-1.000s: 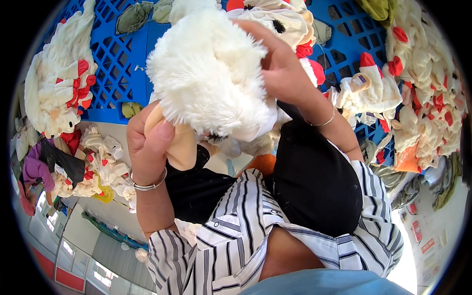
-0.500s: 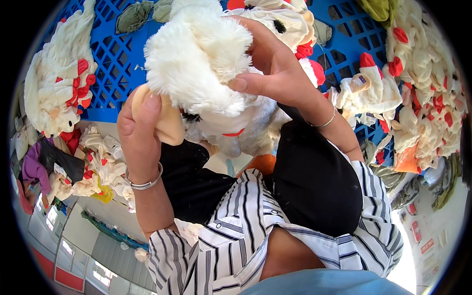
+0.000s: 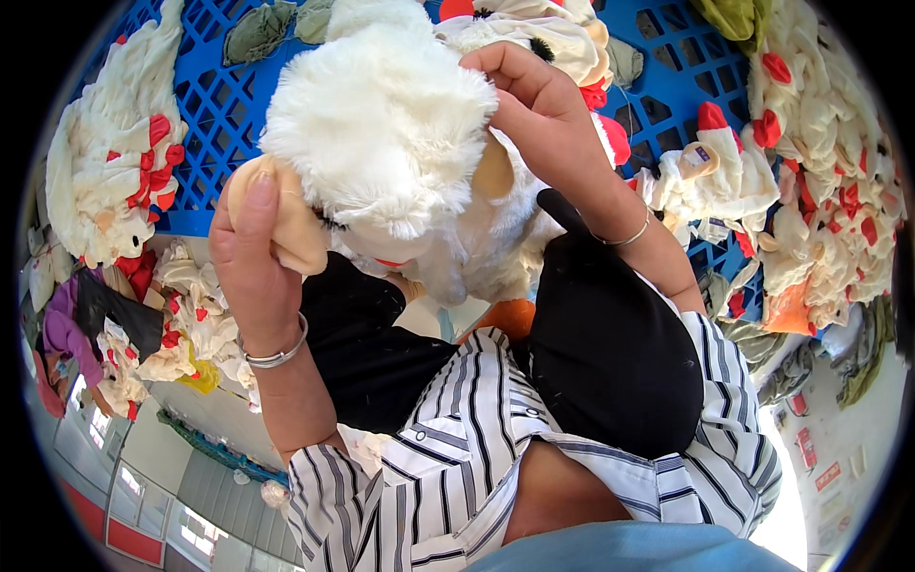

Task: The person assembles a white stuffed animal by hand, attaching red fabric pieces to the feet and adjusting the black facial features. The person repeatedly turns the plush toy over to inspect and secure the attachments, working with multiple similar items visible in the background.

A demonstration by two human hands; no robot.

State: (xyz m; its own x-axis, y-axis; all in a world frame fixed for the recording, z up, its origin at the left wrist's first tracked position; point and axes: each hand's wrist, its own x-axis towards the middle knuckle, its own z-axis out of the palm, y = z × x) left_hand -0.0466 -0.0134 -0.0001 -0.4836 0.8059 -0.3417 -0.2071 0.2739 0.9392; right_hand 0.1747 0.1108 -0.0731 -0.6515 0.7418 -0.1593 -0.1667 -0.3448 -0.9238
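A white fluffy plush toy (image 3: 381, 124) hangs over my lap, its furry head uppermost. My left hand (image 3: 255, 272) is closed on the toy's beige ear (image 3: 283, 214), thumb on top. At the head's upper right edge, my right hand (image 3: 543, 119) pinches the white fur between thumb and fingers. Below that hand another beige ear (image 3: 493, 170) shows. The toy's face is turned downward and mostly hidden; a dark eye patch and a bit of red peek out. Its lower body rests against my black-clad legs (image 3: 610, 362).
Blue plastic lattice crates (image 3: 214, 124) stand in front of me. Limp white plush skins with red parts are heaped at the left (image 3: 114, 143) and right (image 3: 829, 162). Green-grey cloth pieces (image 3: 259, 33) lie on the crate. A person in a purple sleeve (image 3: 65, 319) is at the far left.
The toy's head has become rounder and smoother on top, and its right-hand ear now shows. My left hand has moved left with the ear; my right hand has shifted to the head's edge.
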